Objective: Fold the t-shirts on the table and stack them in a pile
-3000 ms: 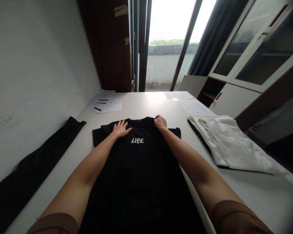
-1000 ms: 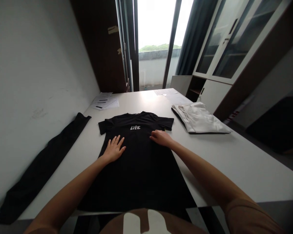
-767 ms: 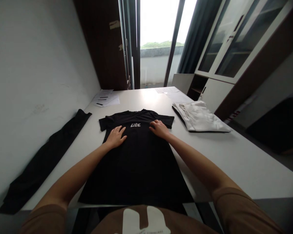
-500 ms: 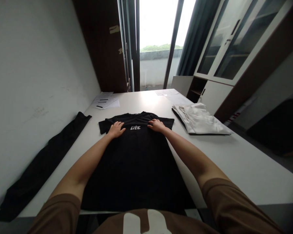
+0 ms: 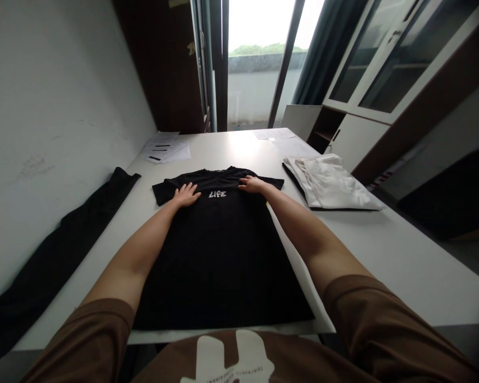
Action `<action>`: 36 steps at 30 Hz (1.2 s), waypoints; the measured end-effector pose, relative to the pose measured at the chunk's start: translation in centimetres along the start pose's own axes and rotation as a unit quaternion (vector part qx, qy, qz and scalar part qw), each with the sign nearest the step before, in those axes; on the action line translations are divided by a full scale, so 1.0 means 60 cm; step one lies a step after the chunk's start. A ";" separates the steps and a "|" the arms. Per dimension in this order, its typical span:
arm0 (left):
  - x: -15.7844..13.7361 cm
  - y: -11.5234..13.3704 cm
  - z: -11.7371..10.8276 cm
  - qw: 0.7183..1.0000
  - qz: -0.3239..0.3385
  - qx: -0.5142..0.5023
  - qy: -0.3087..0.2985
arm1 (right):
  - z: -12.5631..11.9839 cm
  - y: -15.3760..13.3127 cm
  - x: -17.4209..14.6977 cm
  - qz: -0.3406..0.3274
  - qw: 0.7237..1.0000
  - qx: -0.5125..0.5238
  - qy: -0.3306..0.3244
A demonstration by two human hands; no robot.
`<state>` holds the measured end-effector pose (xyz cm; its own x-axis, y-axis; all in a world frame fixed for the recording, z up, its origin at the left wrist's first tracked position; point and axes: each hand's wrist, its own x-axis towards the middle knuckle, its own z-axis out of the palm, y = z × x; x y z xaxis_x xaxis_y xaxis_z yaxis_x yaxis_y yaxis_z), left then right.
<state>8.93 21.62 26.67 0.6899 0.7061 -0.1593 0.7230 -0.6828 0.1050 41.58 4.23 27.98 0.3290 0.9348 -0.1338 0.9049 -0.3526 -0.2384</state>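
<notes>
A black T-shirt (image 5: pixel 223 266) with small white lettering on its chest lies spread on the white table, its collar away from me and its hem at the near edge. My left hand (image 5: pixel 186 195) rests on the left side of the chest, fingers spread. On the right side, my right hand (image 5: pixel 250 184) touches the cloth near the sleeve, its fingers bent a little but apart. Neither hand grips the fabric. The lettering shows between the two hands.
Dark folded cloth (image 5: pixel 64 244) lies along the wall on the left. A stack of white and black folded clothes (image 5: pixel 333 183) sits on the right of the table (image 5: pixel 383 255). Papers (image 5: pixel 165 148) lie at the far left. Beyond stand a glass door and a cabinet (image 5: pixel 359 133).
The view has tilted down slightly, so everything sits higher. Both hands stay on the shirt's chest, and the right hand has shifted slightly inward. The shirt remains spread flat.
</notes>
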 end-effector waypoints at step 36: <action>-0.140 -0.164 -0.011 0.995 -0.069 0.050 0.055 | 0.042 0.135 -0.111 0.041 0.967 0.070 0.242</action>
<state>-3.92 22.55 27.65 0.5872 0.8075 -0.0561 0.8084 -0.5885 -0.0092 46.03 -4.98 24.52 0.5158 0.8022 0.3007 0.8367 -0.3962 -0.3782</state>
